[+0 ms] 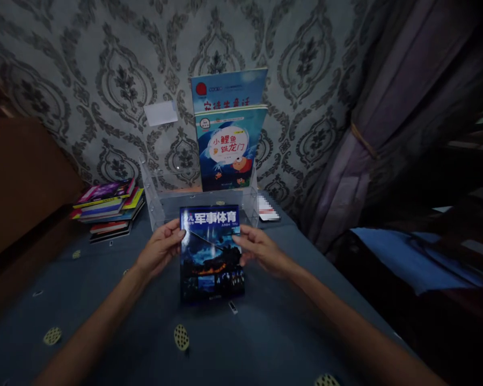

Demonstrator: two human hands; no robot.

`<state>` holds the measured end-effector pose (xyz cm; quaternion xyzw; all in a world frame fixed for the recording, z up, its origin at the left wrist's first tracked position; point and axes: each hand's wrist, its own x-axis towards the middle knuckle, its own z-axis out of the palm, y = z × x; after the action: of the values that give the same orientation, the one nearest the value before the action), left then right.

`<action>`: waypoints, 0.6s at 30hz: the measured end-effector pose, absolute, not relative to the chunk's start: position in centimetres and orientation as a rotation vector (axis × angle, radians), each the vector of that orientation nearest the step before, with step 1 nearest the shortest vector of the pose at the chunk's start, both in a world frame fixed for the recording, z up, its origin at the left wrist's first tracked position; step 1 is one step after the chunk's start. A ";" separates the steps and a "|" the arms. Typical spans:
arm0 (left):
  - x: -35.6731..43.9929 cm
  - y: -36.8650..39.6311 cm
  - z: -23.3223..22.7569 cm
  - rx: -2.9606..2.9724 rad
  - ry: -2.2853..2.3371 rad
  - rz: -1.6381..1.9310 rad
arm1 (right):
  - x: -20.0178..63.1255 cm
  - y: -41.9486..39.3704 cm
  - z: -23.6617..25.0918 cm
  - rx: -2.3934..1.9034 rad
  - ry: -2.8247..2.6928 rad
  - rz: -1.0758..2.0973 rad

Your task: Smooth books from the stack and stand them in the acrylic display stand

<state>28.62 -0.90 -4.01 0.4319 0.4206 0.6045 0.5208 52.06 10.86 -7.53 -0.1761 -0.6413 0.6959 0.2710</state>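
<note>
A dark blue book (212, 254) with a tank on its cover is held upright between my two hands, in front of a clear plastic box. Its left edge is gripped by my left hand (161, 247), thumb on the cover. On the opposite edge my right hand (262, 250) pinches it the same way. Behind it, the clear box (161, 206) stands against the wall. Two picture books rise from the box: a teal one (230, 147) in front and a taller blue one (229, 88) behind it.
Left of the box lies a stack of books and magazines (108, 206). A white card (161, 113) is on the patterned wall. Right of the box is a blurred white item (268, 208). A purple curtain (346, 155) hangs at the right. A dark blue cloth (145, 343) covers the table.
</note>
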 end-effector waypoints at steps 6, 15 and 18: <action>28.6 -1.2 -4.7 1.259 0.971 1.403 | 52.4 9.3 -7.2 -0.455 -1.912 1.339; 28.5 0.2 0.0 1.782 1.323 1.372 | 52.2 11.9 -4.7 -0.552 -1.999 1.011; 29.0 1.5 3.2 2.152 1.545 1.456 | 52.0 14.0 -1.2 -0.473 -1.943 0.731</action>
<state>29.03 1.52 3.23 0.7106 0.5102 0.4808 0.0596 51.98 13.99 -1.21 -0.1944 -0.7981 0.3003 0.4849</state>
